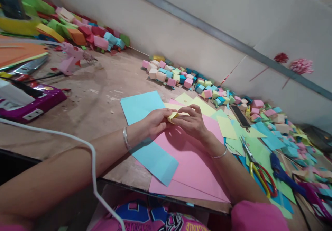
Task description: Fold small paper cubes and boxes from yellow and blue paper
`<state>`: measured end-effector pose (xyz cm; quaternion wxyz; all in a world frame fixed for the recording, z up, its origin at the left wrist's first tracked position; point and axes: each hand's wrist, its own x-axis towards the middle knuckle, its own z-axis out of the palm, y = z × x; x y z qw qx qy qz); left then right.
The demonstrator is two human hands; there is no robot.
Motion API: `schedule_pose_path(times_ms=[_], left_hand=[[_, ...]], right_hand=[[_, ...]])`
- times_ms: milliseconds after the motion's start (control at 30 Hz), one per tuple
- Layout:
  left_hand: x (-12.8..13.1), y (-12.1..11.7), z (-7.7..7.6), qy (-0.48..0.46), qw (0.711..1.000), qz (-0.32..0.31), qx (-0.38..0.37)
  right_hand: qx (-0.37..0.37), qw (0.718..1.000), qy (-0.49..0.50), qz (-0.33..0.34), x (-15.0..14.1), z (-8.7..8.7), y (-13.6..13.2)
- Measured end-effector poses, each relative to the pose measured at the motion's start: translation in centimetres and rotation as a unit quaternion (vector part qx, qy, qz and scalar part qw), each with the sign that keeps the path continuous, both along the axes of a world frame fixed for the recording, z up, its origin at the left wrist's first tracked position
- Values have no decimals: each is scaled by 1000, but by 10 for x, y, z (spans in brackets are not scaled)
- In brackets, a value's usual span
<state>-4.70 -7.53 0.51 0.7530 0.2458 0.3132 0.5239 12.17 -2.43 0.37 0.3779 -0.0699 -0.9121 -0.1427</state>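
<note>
Between my two hands is a small folded piece of yellow paper (pixel 172 117), its far side partly covered by fingers. My left hand (pixel 158 122) pinches it from the left with thumb and fingers. From the right, my right hand (pixel 190 122) has its curled fingers closed on the same piece. Both hands are above a pink paper sheet (pixel 197 168) and a light blue paper sheet (pixel 145 106) lying on the table. Pale yellow sheets (pixel 204 105) lie just beyond my right hand.
Scissors (pixel 255 168) and a blue glue gun (pixel 282 172) lie at right, near a dark phone-like object (pixel 240 116). Small paper boxes (pixel 188 82) line the wall. At left are a pink glue gun (pixel 70 58), a purple power strip (pixel 33 103) and a white cord (pixel 92 151) crossing my left forearm.
</note>
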Motion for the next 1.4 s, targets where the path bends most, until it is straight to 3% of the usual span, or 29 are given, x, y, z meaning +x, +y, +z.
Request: schedule_pose_path(times_ms=[467,733,933,1033,1233,1400], left_hand=[[2,-2,7,-1,1000,10,-28],[7,-4,4,-14,998,-27,-46],[2,-1,8,-6,1000,15,-22],[2,-1,7,-20,1000,-3,-19],[4,-2,-1,-50,998,-31,-29],[2,0,2,-51,998,-18,-31]], right_hand=[[-42,993,-69,-81,0,-2,-1],[-70,995,-57,-45,-4,-6,0],[-109,994,-15,-16,-1,-5,6],[-112,994,-1,-8,-2,-2,4],[-121,993,-15,-4,-5,-3,-2],[-131,990,-22,-36,-2,-5,0]])
